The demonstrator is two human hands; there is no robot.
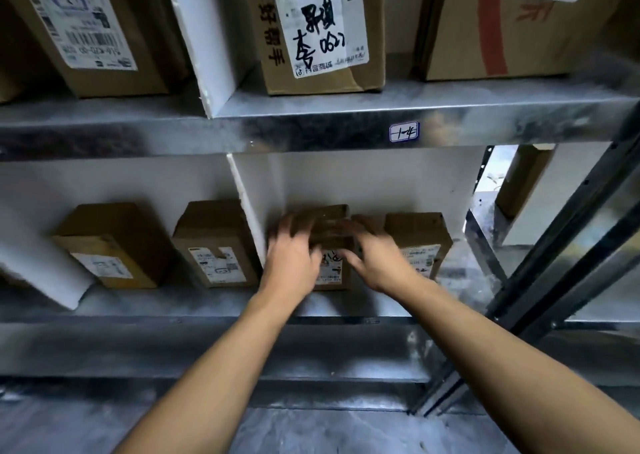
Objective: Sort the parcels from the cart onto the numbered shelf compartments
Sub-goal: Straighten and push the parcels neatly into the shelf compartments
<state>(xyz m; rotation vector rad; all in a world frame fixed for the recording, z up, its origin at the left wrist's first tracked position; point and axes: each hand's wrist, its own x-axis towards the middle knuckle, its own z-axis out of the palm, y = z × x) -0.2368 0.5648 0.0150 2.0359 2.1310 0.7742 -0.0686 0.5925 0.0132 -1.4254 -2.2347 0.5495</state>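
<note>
Cardboard carton (114,245) sits in the lower-left compartment of the metal shelf (311,131). Past the white divider (252,218), the left hand (292,256) grips the left side of a small brown parcel (330,225) standing in the right compartment. The right hand (377,261) lies against its right side; blur hides whether those fingers curl. A labelled box (420,242) stands just beside.

The compartment (363,183) is closed on the left by a white divider (247,211) and overhead by the metal shelf beam (311,131). Its right part is taken up by a labelled box (420,242); the gap between is filled by the parcel (332,225). A bare strip of shelf (346,306) is left open in front.
</note>
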